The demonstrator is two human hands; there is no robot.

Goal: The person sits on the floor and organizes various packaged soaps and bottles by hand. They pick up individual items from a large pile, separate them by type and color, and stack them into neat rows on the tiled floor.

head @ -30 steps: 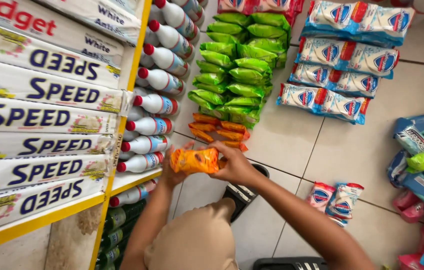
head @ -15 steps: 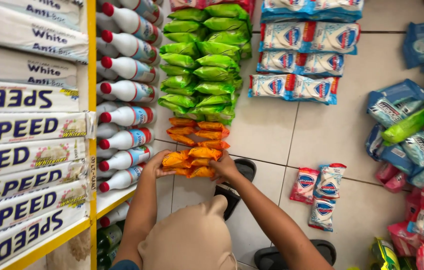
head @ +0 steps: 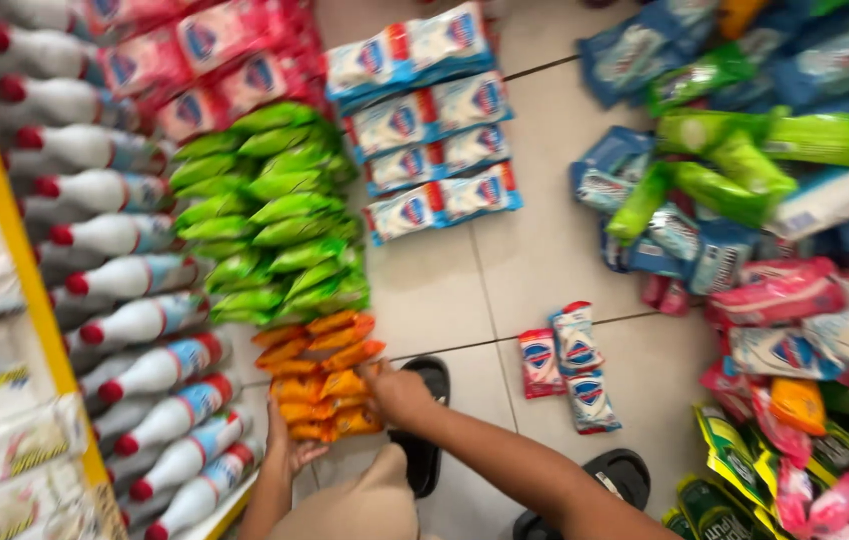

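A row of orange soap packets (head: 323, 385) lies on the tiled floor, continuing a line of green packets (head: 275, 215). My right hand (head: 397, 392) rests on the right edge of the nearest orange packets, fingers touching them. My left hand (head: 288, 450) sits just below and left of the orange stack, palm up with fingers apart, holding nothing. The picture is blurred by head motion.
White bottles with red caps (head: 135, 320) lie on a yellow-edged shelf (head: 20, 250) at left. Blue-white soap packs (head: 430, 120) and pink packs (head: 210, 60) lie farther off. Three small packets (head: 565, 365) lie mid-floor. A mixed pile of packets (head: 795, 260) fills the right. Black sandals (head: 425, 420) are below.
The orange packets held in both hands are now laid down in the floor row. My left hand has drawn back from them. The view has swung to the right.
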